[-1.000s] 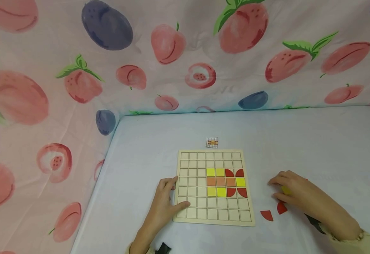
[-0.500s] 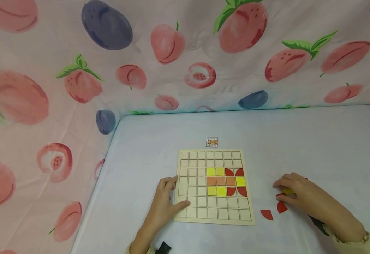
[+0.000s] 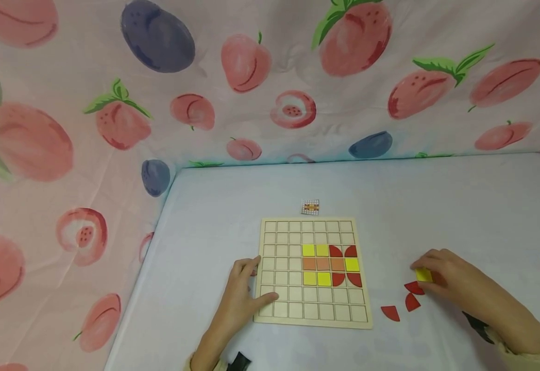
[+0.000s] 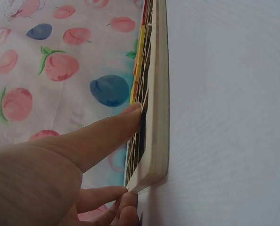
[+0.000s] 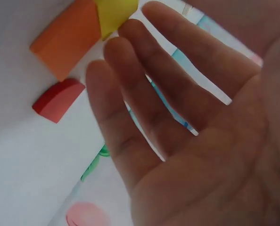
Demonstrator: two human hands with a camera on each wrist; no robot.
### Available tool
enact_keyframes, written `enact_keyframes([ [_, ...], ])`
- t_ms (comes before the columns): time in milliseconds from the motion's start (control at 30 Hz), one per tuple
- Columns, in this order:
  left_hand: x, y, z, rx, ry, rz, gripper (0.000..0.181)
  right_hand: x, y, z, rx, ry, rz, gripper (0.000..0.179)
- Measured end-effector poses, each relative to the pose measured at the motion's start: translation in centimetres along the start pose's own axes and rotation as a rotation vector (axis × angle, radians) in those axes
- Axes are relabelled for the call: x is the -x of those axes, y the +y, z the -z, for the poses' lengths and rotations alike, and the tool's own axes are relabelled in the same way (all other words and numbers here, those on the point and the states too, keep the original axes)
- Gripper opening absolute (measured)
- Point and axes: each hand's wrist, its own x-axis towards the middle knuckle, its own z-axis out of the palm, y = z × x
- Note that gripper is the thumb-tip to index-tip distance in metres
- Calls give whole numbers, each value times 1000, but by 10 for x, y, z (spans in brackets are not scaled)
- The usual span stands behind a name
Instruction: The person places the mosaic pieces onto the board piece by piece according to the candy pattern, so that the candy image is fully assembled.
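Note:
A square wooden grid board point(image 3: 281, 309) lies in the middle of the table, with yellow and orange squares and red quarter-circles in some cells. My left hand point(image 3: 235, 296) holds it at the left edge: in the left wrist view the thumb point(image 4: 116, 129) rests on the top face while the fingers meet the side. To the right of the board, my right hand point(image 3: 451, 273) pinches a yellow square tile point(image 3: 423, 274) between thumb and forefinger. Its other fingers show extended in the right wrist view, near an orange tile point(image 5: 67, 40) and a red quarter-circle point(image 5: 60, 101).
Several loose red quarter-circles lie between board and right hand, one point(image 3: 390, 313) nearest the board. A small printed pattern card point(image 3: 310, 207) sits beyond the board's far edge. Fruit-patterned cloth point(image 3: 251, 103) rises behind and left of the white table point(image 3: 214, 206).
My right hand has drawn a little to the right with the yellow tile, uncovering a red quarter-circle. The left hand and the board stay where they were.

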Motion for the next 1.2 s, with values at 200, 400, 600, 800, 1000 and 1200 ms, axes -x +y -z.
enact_keyframes([
  [200, -1, 0, -1, 4, 4, -4, 86, 0, 6, -2, 22, 38, 51, 32],
  [400, 0, 0, 0, 4, 5, -9, 85, 0, 8, -1, 25, 91, 103, 31],
  [600, 0, 1, 0, -4, 7, -14, 86, -2, 5, -1, -7, 112, 95, 32],
  [800, 1, 1, 0, -7, 7, -18, 86, -4, 5, -2, -31, 141, 116, 29],
  [1000, 1, 1, -1, -6, 11, -23, 86, -6, 0, -1, -40, 121, 112, 25],
  [1200, 2, 2, 0, 1, 10, -19, 85, -10, -7, 0, -73, 96, 77, 24],
])
